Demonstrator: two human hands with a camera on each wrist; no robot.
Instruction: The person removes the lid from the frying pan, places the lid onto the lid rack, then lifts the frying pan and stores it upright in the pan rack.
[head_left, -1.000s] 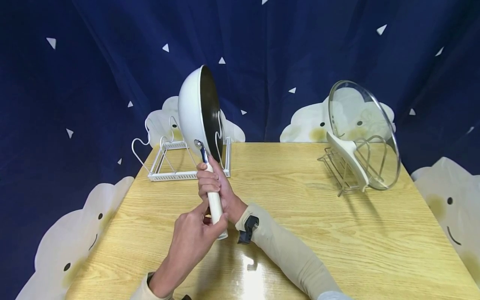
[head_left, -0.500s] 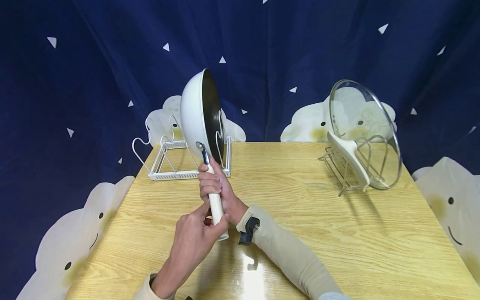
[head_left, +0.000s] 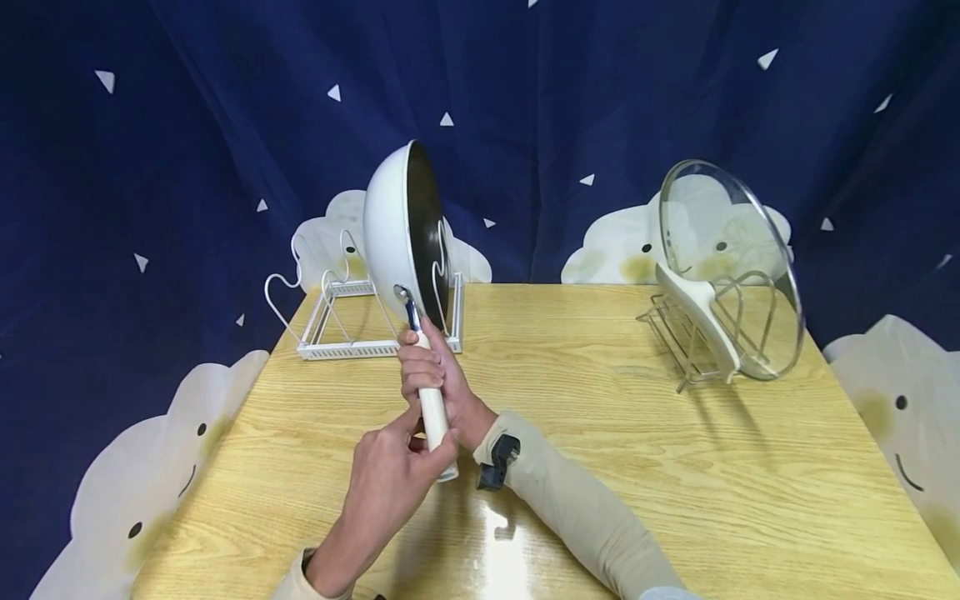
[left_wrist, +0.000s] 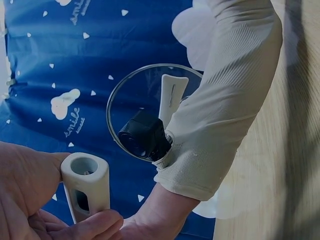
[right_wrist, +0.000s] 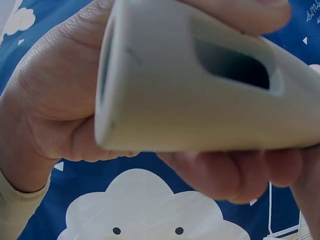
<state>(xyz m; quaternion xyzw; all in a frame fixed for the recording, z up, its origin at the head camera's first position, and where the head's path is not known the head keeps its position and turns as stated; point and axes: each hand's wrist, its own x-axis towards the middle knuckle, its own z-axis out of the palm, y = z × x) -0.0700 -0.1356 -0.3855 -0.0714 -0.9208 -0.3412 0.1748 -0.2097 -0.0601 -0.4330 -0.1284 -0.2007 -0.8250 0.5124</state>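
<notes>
A white wok [head_left: 388, 225] with a dark inside stands on edge, tilted, its handle slanting down towards me. My right hand [head_left: 442, 375] grips the handle [head_left: 433, 417] close to the metal joint. Lower down, my left hand [head_left: 386, 479] pinches the handle's end between thumb and fingers. The bowl is among the wires of a white rack [head_left: 352, 350]; whether it rests on the base cannot be told. In the left wrist view, the hollow handle end [left_wrist: 90, 180] shows beside the left thumb. The right wrist view has the handle [right_wrist: 160, 95] very close, with left-hand fingers beneath it.
At the right of the wooden table [head_left: 555, 392], a glass lid [head_left: 783, 275] with a white grip [head_left: 697, 312] leans in a metal wire stand [head_left: 678, 350]. Behind the table hangs a dark blue curtain [head_left: 510, 100]. A black camera [head_left: 501, 458] sits on the right wrist.
The wok has sunk slightly and shifted a touch to the right, with both hands moving along on its handle. The lid and both racks stay in place.
</notes>
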